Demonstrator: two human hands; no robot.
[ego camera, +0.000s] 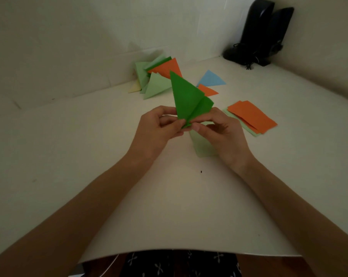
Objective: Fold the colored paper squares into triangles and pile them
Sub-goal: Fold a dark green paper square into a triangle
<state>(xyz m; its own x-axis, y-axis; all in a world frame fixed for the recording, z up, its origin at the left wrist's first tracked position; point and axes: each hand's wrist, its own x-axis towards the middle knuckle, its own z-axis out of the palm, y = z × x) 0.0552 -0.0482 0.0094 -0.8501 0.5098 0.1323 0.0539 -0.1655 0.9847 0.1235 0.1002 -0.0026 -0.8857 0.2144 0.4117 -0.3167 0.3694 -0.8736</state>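
A dark green paper (pixel 186 97), partly folded into a pointed shape, stands upright above the table between both hands. My left hand (pixel 159 127) pinches its lower left edge and my right hand (pixel 222 131) pinches its lower right edge. A pale green paper (pixel 204 145) lies flat on the table under my right hand. A pile of folded triangles (pixel 156 76), light green, orange and pale yellow, lies at the back by the wall. A blue triangle (pixel 211 78) and a small orange triangle (pixel 208 90) lie apart to its right. Unfolded orange squares (pixel 252 116) lie stacked at the right.
Two black speakers (pixel 263 33) with cables stand in the back right corner. White walls close the table at the back and on the right. The table's front edge (pixel 169 249) curves near my lap.
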